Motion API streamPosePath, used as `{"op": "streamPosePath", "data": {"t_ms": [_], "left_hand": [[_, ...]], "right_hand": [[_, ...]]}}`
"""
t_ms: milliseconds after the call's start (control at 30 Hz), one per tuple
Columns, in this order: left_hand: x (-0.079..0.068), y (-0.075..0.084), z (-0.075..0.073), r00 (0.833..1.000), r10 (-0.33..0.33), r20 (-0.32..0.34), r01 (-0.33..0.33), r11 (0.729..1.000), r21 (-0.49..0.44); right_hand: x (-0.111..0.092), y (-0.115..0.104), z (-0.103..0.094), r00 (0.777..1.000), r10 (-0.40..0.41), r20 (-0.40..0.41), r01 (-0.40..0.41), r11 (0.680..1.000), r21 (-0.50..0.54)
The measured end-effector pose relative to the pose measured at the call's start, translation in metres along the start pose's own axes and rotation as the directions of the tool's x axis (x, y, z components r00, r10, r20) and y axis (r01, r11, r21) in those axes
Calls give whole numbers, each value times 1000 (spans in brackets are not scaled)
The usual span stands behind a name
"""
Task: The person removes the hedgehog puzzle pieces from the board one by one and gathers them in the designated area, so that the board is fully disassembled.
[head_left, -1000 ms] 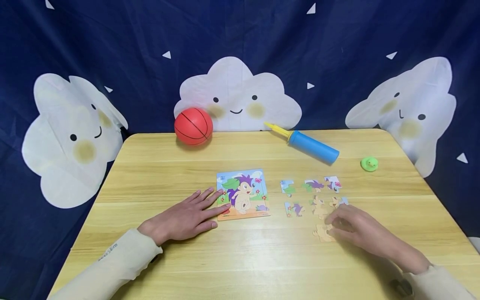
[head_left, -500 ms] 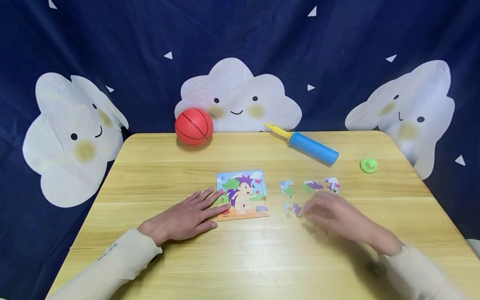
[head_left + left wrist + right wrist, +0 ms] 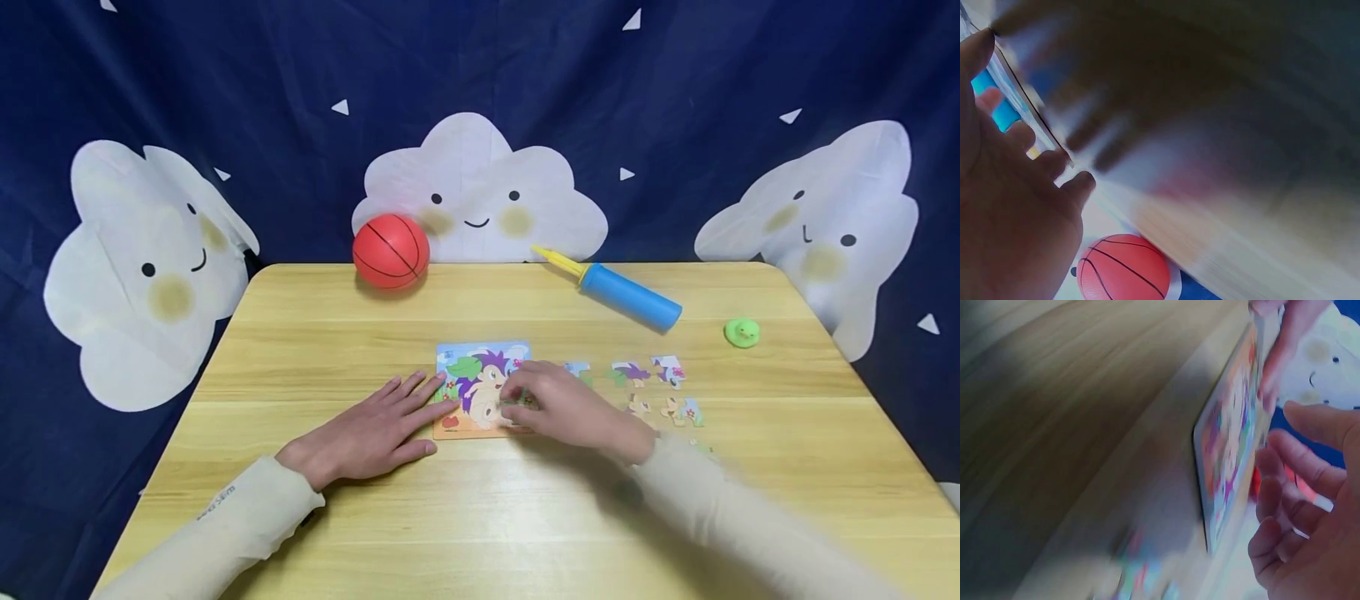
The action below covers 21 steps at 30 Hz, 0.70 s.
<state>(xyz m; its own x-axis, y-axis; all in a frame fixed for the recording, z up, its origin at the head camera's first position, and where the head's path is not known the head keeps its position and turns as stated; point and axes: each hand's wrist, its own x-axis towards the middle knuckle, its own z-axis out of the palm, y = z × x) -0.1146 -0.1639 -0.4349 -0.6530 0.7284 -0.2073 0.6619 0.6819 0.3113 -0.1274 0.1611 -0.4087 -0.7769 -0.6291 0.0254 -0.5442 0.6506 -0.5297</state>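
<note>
A square hedgehog puzzle board (image 3: 450, 362) lies mid-table. My left hand (image 3: 360, 437) rests flat on the tabletop, fingers spread, with its fingertips on the board's left edge; the left wrist view shows this hand (image 3: 1016, 206) too. Above the board's right half, my right hand (image 3: 566, 408) bends its thumb and fingers toward each other, pinching a pale tan puzzle piece (image 3: 489, 411) that overlaps the hedgehog's belly. In the right wrist view the hand (image 3: 1316, 506) is beside the board (image 3: 1225, 444). Loose puzzle pieces (image 3: 667, 371) lie to the right, partly hidden by the right arm.
A red ball (image 3: 391, 252) sits at the back left of the wooden table (image 3: 337, 333). A blue hand pump (image 3: 630, 297) with a yellow nozzle lies at the back, and a small green duck (image 3: 742, 332) stands at the right. A dark blue cloud-print curtain (image 3: 300, 67) hangs behind.
My right hand has moved left from the loose pieces to over the board. The tan piece that was at its fingers has left its spot. The left hand has stayed in place.
</note>
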Motion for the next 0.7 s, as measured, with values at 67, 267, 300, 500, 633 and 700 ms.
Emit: {"op": "streamPosePath", "data": {"t_ms": [67,267,300,500,633,700], "left_hand": [[1,-1,-1,1000,-20,-16,20,1000,-7],[6,-5,-3,997,-68,-32,68,998,-9],[6,-5,-4,997,-76,-26,75,997,-6],[7,-5,-4,996,-92,-17,92,996,-1],[8,-5,-2,995,-100,-13,100,995,-8],[8,-5,-2,995,-99,-16,99,995,-10]], "right_hand": [[10,-6,7,999,35,1,-35,999,5],[29,-16,28,988,153,8,-154,988,30],[31,-17,31,988,156,11,-156,987,25],[36,-21,42,992,129,-6,-130,992,-1],[36,-22,44,993,118,-12,-118,993,26],[36,-22,45,993,120,-10,-120,992,40]]}}
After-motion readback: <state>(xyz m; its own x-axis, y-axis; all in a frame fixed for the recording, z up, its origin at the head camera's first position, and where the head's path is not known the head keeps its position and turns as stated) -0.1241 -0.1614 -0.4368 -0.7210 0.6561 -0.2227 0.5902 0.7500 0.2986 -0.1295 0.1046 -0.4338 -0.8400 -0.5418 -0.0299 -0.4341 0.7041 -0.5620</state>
